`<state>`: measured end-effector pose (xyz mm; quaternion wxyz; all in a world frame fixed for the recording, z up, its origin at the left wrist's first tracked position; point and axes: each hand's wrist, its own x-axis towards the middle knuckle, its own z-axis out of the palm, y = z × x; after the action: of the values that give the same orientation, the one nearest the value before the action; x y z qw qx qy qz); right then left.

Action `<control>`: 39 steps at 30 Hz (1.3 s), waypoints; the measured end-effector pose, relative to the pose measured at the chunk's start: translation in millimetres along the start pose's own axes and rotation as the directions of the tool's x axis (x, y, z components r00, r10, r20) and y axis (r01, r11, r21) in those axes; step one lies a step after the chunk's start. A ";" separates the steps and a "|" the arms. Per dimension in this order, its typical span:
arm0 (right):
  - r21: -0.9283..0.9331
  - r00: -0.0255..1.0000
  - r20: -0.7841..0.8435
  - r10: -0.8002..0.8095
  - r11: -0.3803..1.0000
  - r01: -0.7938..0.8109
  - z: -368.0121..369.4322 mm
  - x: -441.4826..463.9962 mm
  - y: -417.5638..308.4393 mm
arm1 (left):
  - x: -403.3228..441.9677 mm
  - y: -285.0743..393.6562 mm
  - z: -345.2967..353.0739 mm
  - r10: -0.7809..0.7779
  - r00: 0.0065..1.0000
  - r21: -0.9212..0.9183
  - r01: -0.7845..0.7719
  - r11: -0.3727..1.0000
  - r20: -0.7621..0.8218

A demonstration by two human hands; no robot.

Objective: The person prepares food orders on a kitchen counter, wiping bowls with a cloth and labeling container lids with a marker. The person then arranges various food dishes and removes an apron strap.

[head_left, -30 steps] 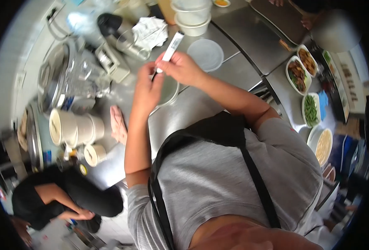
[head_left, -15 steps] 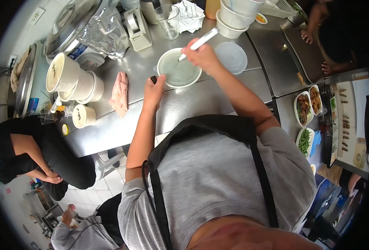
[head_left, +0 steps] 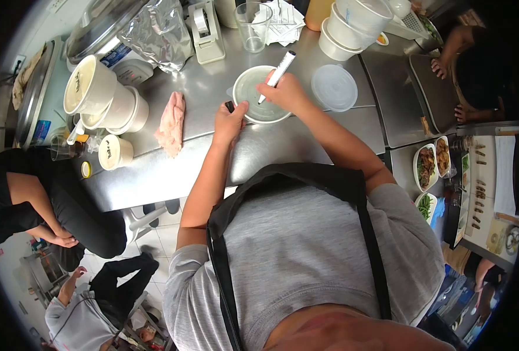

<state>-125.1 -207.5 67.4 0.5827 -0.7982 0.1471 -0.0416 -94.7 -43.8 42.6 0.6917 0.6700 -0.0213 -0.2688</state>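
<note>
My right hand [head_left: 284,93] grips a white marker [head_left: 278,71], its tip down at the lid. Under it a round tub with a translucent lid [head_left: 249,88] stands on the steel counter. At the tub's near left rim, my left hand [head_left: 230,121] is closed around a black marker cap [head_left: 230,106], with the thumb against the lid's edge. A loose translucent lid [head_left: 334,88] lies to the right of the tub. Whether there is a mark under the marker's tip is too small to tell.
Stacked white tubs [head_left: 89,93] and a smaller marked tub [head_left: 116,152] stand left, near a pink cloth [head_left: 172,123]. Behind are a tape dispenser [head_left: 206,35], a clear cup [head_left: 252,29] and more tubs [head_left: 344,41]. Other people are at both sides; food trays [head_left: 425,167] sit right.
My right hand has brought the marker from a low slant to a steeper hold over the lid. The view has shifted slightly. A person at lower left has moved, showing more of their legs.
</note>
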 end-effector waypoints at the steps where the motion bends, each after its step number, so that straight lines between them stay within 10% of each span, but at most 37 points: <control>1: -0.029 0.999 0.030 0.032 0.999 -0.032 -1.9 -0.3 -3.6 | -0.4 0.7 0.1 -0.002 1.000 0.001 0.002 1.000 0.000; 10: 0.369 1.000 -0.009 -0.019 0.929 0.021 -6.2 -5.7 -12.8 | -0.5 1.3 0.7 0.039 0.999 -0.018 -0.038 0.999 0.015; 23: -0.090 0.971 0.047 -0.233 0.968 0.236 -2.0 -16.5 -5.3 | -0.2 -0.7 1.4 0.038 0.999 -0.041 -0.037 0.998 0.011; 39: -0.087 0.966 0.034 -0.257 0.962 0.259 -5.9 -19.0 -3.2 | 0.0 -2.8 2.2 0.016 1.000 -0.049 -0.017 0.999 -0.024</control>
<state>-144.0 -206.7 74.2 0.5368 -0.8367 0.0370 -0.1016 -96.5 -45.7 40.2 0.7106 0.6555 -0.0121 -0.2555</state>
